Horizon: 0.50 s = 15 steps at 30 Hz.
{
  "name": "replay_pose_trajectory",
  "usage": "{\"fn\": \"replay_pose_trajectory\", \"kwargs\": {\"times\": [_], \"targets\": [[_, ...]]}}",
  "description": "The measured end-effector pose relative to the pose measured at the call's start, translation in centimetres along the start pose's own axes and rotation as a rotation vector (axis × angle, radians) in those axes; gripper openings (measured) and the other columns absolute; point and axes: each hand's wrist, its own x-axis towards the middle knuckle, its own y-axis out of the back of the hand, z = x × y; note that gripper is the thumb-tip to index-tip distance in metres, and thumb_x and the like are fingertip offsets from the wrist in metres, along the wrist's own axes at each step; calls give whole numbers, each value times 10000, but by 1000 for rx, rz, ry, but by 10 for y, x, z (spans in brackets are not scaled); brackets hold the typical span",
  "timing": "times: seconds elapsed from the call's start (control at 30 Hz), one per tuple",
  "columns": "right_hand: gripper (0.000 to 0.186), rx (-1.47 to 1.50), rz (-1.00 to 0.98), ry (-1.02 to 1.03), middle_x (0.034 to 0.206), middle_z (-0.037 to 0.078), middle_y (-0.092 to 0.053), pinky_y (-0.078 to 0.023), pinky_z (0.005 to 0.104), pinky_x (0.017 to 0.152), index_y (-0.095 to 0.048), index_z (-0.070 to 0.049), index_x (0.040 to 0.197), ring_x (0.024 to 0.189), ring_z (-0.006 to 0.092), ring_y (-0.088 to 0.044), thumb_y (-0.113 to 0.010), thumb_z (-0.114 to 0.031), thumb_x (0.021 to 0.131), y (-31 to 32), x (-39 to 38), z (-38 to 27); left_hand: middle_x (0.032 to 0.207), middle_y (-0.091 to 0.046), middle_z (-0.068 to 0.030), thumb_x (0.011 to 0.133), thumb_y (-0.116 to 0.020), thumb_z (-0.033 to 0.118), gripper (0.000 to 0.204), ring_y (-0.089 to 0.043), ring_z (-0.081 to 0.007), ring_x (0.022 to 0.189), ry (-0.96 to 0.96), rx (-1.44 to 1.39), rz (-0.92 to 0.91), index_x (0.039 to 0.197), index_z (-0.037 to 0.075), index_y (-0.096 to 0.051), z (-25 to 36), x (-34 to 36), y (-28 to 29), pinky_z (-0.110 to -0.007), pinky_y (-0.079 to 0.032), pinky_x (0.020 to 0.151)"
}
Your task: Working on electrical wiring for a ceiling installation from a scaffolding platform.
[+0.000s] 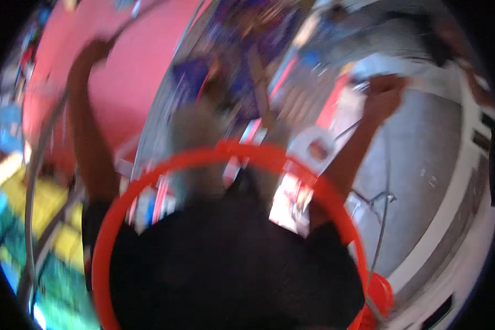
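My left hand (96, 49) is closed around a thin dark cord or rod at the upper left, over a pink surface (135, 82); motion blurs it. My right hand (388, 91) is curled at the upper right, near pale, blurred items; what it grips is unclear. A red-orange ring (198, 157) crosses in front of my dark clothing, below both hands. A white disc (311, 151) with a dark centre lies beside my right forearm.
Purple items (190, 77) and striped packages fill the blurred middle. Grey cables (36, 181) run down the left, beside yellow and green blocks (16, 214). A pale curved ledge (445, 209) borders a grey surface at right. Another person's arm (476, 82) appears at the upper-right edge.
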Motion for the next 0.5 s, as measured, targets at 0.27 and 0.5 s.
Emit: {"fn": "replay_pose_trajectory", "kwargs": {"times": [0.27,0.5], "targets": [[451,1208,-87,-685,428,0,-188,-154,243,350,-262,-107,550,355,95,-158,-353,-371,904,-19,-13,-30,852,-561,-262,853,-342,504,552,-516,-433,863,416,-138,125,838,-7,-549,115,-31,23,-465,-407,723],[423,1159,62,-818,442,-5,-212,-151,230,333,-290,-118,563,349,85,-160,-341,-353,911,25,-57,-25,897,-579,-246,843,-359,493,532,-541,-425,873,502,-158,86,900,7,-567,128,-33,27,-501,-428,741]]}}
